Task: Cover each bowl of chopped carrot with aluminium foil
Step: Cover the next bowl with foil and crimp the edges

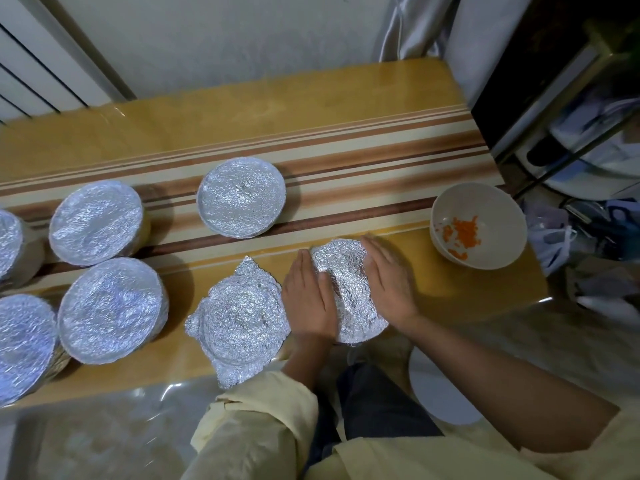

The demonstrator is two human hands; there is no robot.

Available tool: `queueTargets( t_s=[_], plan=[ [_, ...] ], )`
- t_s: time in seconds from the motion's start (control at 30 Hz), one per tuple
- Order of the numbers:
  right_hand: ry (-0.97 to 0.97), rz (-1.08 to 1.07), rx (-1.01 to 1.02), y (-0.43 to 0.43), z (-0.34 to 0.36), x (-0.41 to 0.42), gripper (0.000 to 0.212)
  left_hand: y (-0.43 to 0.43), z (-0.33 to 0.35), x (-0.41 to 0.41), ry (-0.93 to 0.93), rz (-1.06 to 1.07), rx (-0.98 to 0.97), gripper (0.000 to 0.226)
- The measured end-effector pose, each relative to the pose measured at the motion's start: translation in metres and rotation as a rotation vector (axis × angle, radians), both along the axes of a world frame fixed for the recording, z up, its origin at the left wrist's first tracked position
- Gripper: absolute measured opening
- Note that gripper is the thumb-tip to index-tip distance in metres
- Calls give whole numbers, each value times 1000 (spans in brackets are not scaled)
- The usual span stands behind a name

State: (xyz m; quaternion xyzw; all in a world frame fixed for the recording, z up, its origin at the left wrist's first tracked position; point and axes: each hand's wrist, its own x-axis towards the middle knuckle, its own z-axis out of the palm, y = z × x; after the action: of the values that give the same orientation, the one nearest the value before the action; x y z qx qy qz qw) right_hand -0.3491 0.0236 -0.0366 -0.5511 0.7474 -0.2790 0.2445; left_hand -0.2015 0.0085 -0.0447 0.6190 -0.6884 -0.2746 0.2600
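Observation:
A foil-covered bowl (348, 289) stands near the table's front edge. My left hand (308, 299) presses flat against its left side and my right hand (389, 282) presses flat against its right side, fingers straight on the foil. Left of it sits another bowl (239, 320) whose foil corners still stick out. Several neatly foil-wrapped bowls stand further off: one at the back (241, 197) and others at the left (97, 226), (110, 310). An uncovered white bowl (478, 225) with chopped carrot in it stands at the right end.
The striped wooden table (346, 140) runs along a white wall. More foil-covered bowls sit at the far left edge (20, 344). A dark shelf unit with clutter (571, 109) stands to the right of the table.

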Motion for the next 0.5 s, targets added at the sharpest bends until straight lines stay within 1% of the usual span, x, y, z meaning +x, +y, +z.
queueTargets(
  t_s=[0.1,0.2,0.37,0.5],
  plan=[
    [-32,-12,-30,2,-2,-1,49,0,-4,3,110,8,36,65],
    [-85,-40,-55,2,0,-2,46,0,-4,3,171,27,67,65],
    [-134,-38,-109,3,1,-2,43,1,-5,3,207,44,82,64],
    [-107,-35,-73,3,1,-2,44,2,-7,5,190,51,62,62]
  ],
)
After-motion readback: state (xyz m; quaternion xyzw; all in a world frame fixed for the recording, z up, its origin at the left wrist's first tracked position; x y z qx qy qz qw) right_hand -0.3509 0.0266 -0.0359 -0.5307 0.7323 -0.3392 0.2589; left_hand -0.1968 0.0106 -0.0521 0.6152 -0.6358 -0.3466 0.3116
